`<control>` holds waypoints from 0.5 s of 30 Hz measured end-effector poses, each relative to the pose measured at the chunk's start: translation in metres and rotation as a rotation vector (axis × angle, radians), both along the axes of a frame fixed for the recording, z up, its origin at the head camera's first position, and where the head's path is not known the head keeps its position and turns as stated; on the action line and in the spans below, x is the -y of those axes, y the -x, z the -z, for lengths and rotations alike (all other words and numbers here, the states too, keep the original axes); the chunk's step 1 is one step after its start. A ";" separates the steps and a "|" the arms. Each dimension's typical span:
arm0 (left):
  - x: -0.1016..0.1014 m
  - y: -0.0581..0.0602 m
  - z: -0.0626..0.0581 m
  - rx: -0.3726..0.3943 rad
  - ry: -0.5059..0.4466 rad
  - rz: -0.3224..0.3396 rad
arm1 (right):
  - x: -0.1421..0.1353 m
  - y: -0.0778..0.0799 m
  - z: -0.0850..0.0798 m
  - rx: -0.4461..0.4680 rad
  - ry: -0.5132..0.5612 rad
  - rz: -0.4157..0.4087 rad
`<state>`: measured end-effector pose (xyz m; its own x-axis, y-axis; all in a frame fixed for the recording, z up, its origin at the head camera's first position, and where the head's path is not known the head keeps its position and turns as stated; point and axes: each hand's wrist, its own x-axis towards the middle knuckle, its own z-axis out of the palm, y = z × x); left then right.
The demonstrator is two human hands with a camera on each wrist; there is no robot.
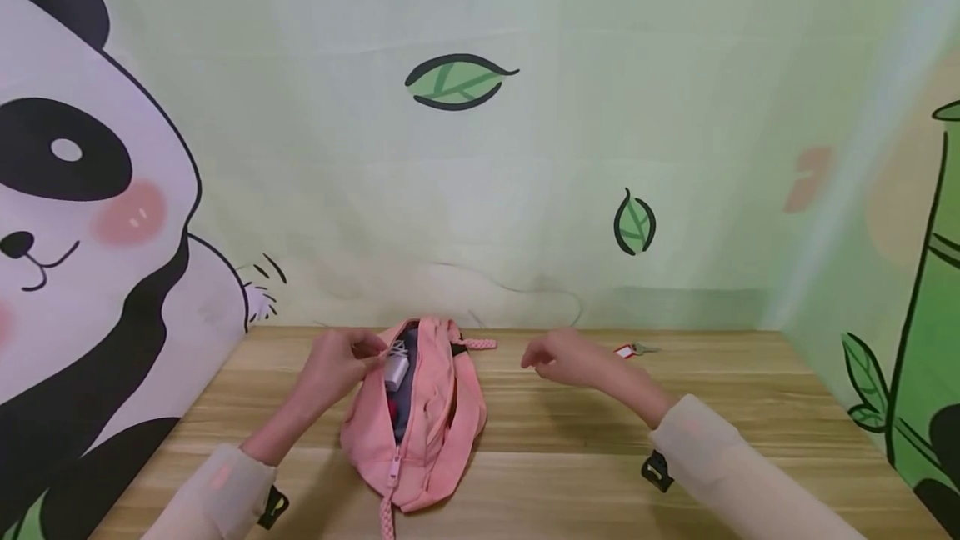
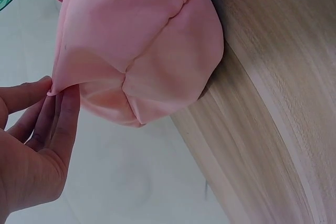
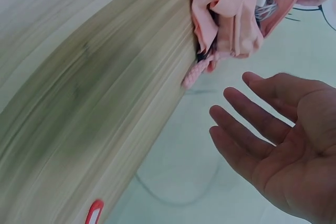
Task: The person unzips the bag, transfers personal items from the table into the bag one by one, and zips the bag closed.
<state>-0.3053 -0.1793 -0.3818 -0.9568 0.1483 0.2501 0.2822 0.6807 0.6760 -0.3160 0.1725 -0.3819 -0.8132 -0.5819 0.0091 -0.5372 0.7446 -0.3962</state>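
Observation:
A pink fabric bag (image 1: 442,473) lies on the table with its long zipper undone. Inside the opening sit a white charger (image 1: 397,372) with its white cable and something red deeper down. My left hand (image 1: 339,369) pinches the left edge of the opening between thumb and fingers; the left wrist view shows the pink cloth (image 2: 142,40) drawn up to a point at the fingertips. To the right of the bag, my right hand (image 1: 566,358) is held over the table with nothing in it. Its fingers (image 3: 244,129) are spread and loosely bent in the right wrist view.
A key (image 1: 641,348) with a red-and-white tag (image 1: 624,352) lies toward the table's back, just beyond my right wrist. Behind the wooden table (image 1: 570,482) hangs a pale green cloth (image 1: 337,148) printed with a panda and leaves. Braided pulls (image 1: 480,344) stick out from the bag.

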 end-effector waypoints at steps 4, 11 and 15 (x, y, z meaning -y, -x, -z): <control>0.002 -0.001 0.000 -0.001 0.013 0.003 | -0.009 0.000 0.001 -0.021 -0.037 -0.017; 0.003 0.000 0.003 0.009 0.009 -0.002 | -0.033 0.003 0.010 -0.079 -0.096 0.005; 0.001 0.003 0.005 -0.003 0.020 0.026 | -0.055 0.005 0.014 -0.124 -0.106 0.009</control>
